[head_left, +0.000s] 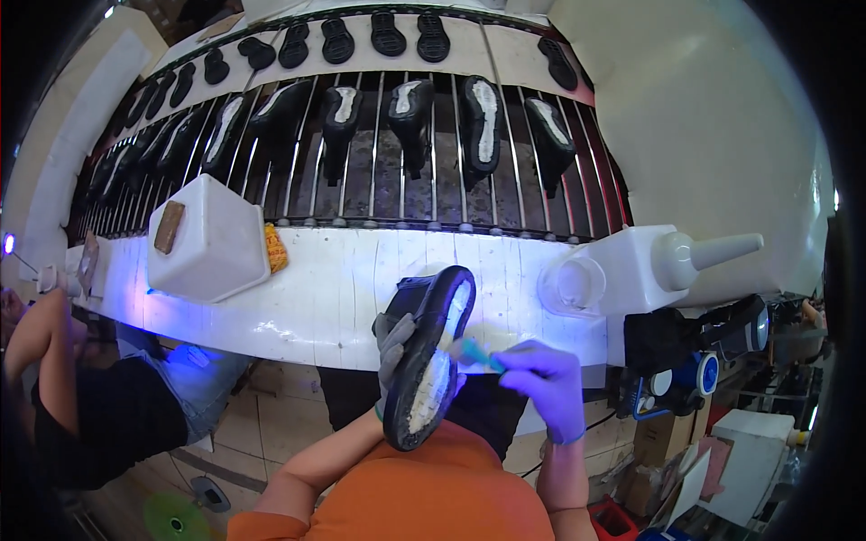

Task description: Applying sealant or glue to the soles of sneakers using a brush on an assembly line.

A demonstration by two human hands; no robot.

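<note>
Your grey-gloved left hand [394, 349] curls around a black shoe [433, 365] above the near edge of the glossy white table [334, 270], its elongated underside pale and rough inside a dark rim. Your gloved right hand [547, 377] pinches a teal-handled brush [483, 357]; blur hides whether its bristles touch the shoe. Beyond, metal rods [374, 158] carry more black shoes [483, 126].

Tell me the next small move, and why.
Probably draw the brush along the sole: the left hand grips the shoe, sole facing the camera, and the right hand holds the brush, its tip close to the sole's edge.
</note>
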